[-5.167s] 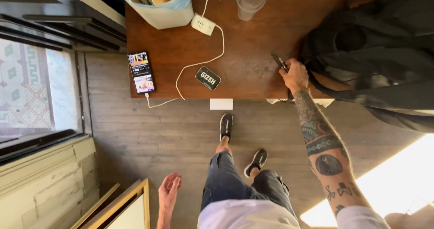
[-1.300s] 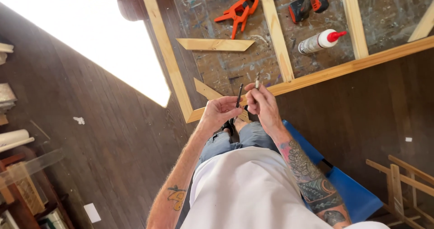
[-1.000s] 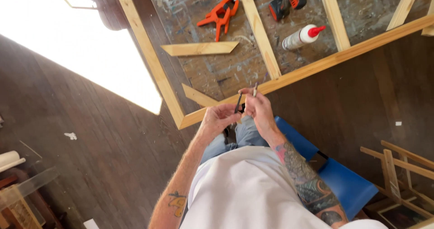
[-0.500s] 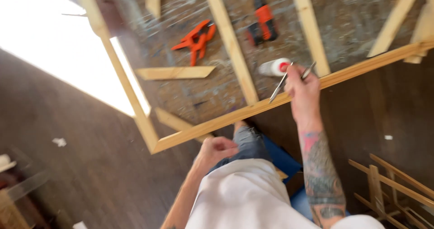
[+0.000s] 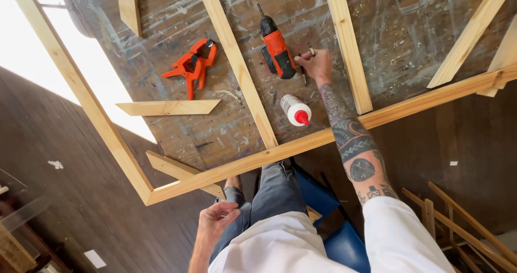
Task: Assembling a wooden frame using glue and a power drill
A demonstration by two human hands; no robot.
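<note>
My right hand (image 5: 316, 64) reaches over the wooden frame (image 5: 242, 166) onto the paint-stained worktable (image 5: 215, 127). It is closed around a few thin dark metal bits (image 5: 304, 77) and sits just right of a red cordless drill (image 5: 277, 45). A white glue bottle with a red cap (image 5: 295, 111) lies a little nearer to me than that hand. My left hand (image 5: 216, 219) hangs by my thigh with its fingers loosely apart and nothing in it.
Orange spring clamps (image 5: 191, 65) lie left of a frame slat (image 5: 236, 63). A loose mitred wood piece (image 5: 168, 107) lies in front of them. A blue chair (image 5: 329, 222) stands by my legs. Wooden slats (image 5: 463, 224) lie on the dark floor at right.
I turned from a desk to the frame table. My hands held the thin bits together, then parted: the right reached forward beside the drill, the left dropped to my thigh.
</note>
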